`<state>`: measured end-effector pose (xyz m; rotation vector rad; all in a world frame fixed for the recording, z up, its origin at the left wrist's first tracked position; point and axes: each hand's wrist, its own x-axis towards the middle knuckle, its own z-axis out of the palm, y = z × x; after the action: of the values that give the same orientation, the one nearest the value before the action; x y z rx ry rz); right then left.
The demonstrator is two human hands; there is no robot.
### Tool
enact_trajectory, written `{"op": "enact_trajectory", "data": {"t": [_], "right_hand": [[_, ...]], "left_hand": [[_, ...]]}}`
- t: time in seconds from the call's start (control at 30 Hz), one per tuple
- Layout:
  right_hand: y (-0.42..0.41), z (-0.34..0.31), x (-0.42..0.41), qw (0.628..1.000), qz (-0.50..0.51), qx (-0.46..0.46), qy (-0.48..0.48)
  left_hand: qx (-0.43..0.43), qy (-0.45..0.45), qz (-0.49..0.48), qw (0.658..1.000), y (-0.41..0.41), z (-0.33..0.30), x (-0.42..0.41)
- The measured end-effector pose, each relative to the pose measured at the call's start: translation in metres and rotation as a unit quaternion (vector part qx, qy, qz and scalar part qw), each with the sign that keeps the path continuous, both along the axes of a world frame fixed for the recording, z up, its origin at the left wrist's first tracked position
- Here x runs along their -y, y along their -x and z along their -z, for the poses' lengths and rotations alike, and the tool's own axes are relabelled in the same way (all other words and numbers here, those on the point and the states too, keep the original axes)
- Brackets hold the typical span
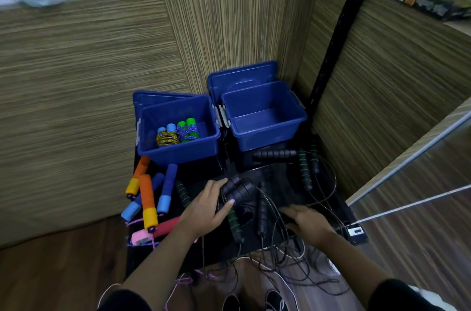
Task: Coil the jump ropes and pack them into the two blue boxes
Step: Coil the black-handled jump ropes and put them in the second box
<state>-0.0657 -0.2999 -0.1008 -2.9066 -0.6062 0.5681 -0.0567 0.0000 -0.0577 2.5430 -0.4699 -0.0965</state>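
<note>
Two open blue boxes stand at the back of a low black table (211, 241). The left box (178, 152) holds two coiled ropes, one with light-blue handles (167, 134) and one with green handles (187, 129). The right box (265, 137) has nothing in it. My left hand (209, 208) grips a pair of black rope handles (238, 189) at the table's middle. My right hand (305, 221) lies on the black cords (277, 254) at the right, fingers curled over them. Orange, blue and pink foam-handled ropes (150, 196) lie at the left.
More black handles with green rings (304, 170) lie in front of the right box. Loose cords hang over the table's front edge toward my shoes (254, 300). Wood-panelled walls close in behind and on the right, and a black pole (339, 37) rises beside the right box.
</note>
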Motion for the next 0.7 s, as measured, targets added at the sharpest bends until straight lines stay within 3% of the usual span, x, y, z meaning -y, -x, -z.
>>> {"op": "enact_trajectory", "data": {"t": [0.23, 0.33, 0.47, 0.6, 0.7], "right_hand": [[-0.005, 0.0, -0.013, 0.99, -0.021, -0.014, 0.136], [-0.005, 0.003, -0.01, 0.987, -0.012, 0.028, 0.158], [-0.023, -0.017, 0.008, 0.978, 0.103, 0.143, 0.109], [-0.046, -0.055, 0.036, 0.95, 0.265, 0.15, 0.064], [-0.052, -0.058, 0.05, 0.931, 0.332, 0.14, 0.048]], "left_hand": [[-0.003, -0.063, -0.011, 0.998, 0.002, 0.009, -0.005], [-0.001, -0.129, -0.01, 0.992, 0.004, 0.017, -0.005], [0.02, -0.213, 0.004, 0.977, 0.012, 0.039, -0.015], [0.04, -0.248, -0.009, 0.968, 0.022, 0.051, -0.022], [0.053, -0.249, -0.015, 0.967, 0.021, 0.049, -0.018]]}}
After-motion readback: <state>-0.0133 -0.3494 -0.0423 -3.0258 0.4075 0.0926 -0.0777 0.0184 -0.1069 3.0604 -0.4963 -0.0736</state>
